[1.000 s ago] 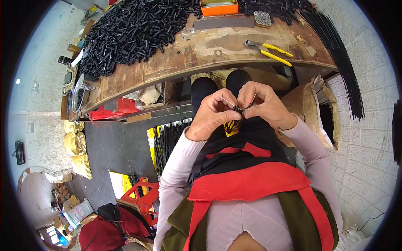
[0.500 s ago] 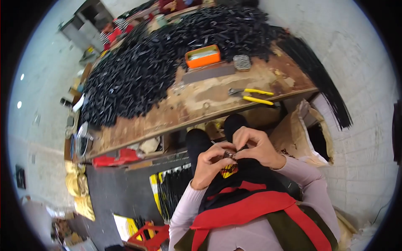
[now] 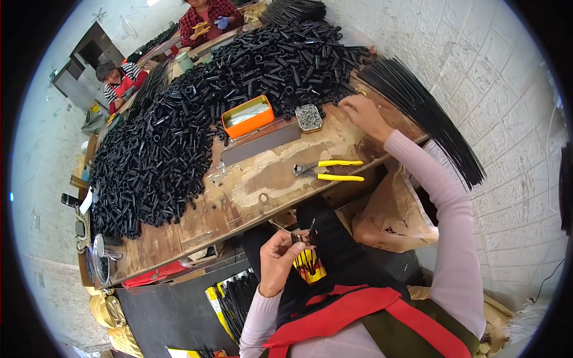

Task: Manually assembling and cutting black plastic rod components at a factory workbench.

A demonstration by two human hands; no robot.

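Note:
My left hand (image 3: 277,262) is closed above my lap, its fingers and thumb pinching a small dark piece (image 3: 303,238) with thin rod-like ends sticking out. What kind of part it is cannot be made out. Over the right part of the workbench (image 3: 262,194) is my right hand (image 3: 365,114), arm stretched forward. Its fingers are curled, and whatever may be between them is hidden. It is nearest to the big pile of short black tubes (image 3: 161,143) and a clear box of small metal bits (image 3: 308,118). Yellow-handled pincers (image 3: 329,169) lie nearer me on the bench.
An orange box (image 3: 248,117) of thin pale sticks stands behind a flat grey bar (image 3: 261,145). Long black rods (image 3: 430,113) overhang the bench's right end, above a brown sack (image 3: 395,215). Two co-workers (image 3: 210,22) sit beyond the pile. A black rod bundle (image 3: 236,301) lies below.
My right hand has left the small dark piece and reached forward and right over the bench. The left hand still holds the piece over my lap. The whole view has shifted and tilted.

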